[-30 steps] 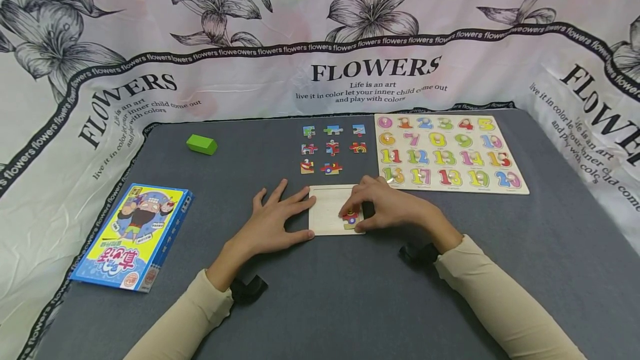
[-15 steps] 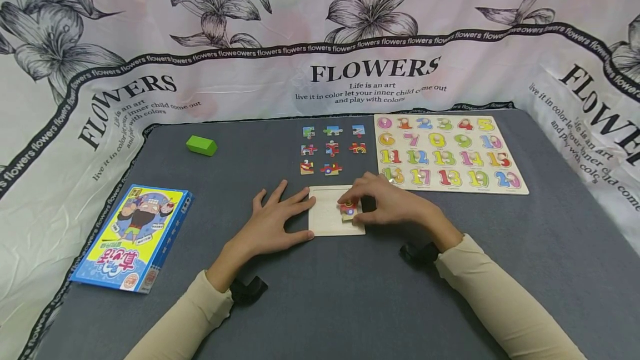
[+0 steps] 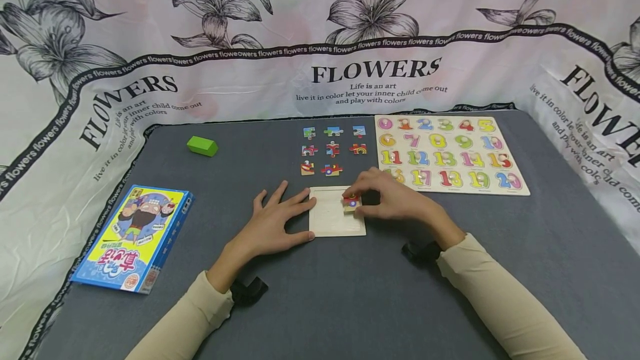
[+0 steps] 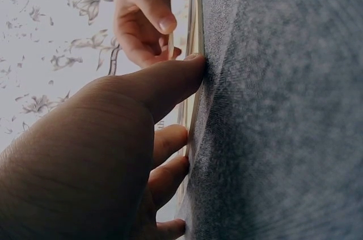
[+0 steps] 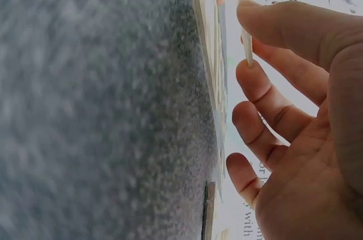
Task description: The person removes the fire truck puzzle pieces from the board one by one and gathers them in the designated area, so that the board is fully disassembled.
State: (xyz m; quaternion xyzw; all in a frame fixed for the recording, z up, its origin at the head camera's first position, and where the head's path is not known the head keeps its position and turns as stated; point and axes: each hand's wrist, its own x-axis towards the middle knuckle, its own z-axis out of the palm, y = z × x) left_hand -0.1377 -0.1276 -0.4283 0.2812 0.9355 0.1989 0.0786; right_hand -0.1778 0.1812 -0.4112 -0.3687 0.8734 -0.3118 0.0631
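A pale wooden puzzle tray (image 3: 327,221) lies flat on the grey cloth in front of the person. The left hand (image 3: 272,221) has its fingers spread, with fingertips and thumb touching the tray's left edge. Over the tray's right part, the right hand (image 3: 387,196) pinches a red and yellow jigsaw piece (image 3: 350,204) between thumb and fingers. In the right wrist view the jigsaw piece (image 5: 247,47) appears edge-on, held above the tray. Beyond the tray, several loose jigsaw pieces (image 3: 332,149) lie in rows.
A number board (image 3: 452,154) lies at the back right, close to the right hand. To the left are a green block (image 3: 202,146) and a blue and yellow box (image 3: 132,238). A flower-printed cloth (image 3: 240,88) hangs behind the table.
The right hand has lifted the jigsaw piece from the tray's lower right and moved it slightly away from the person. The left hand has stayed put.
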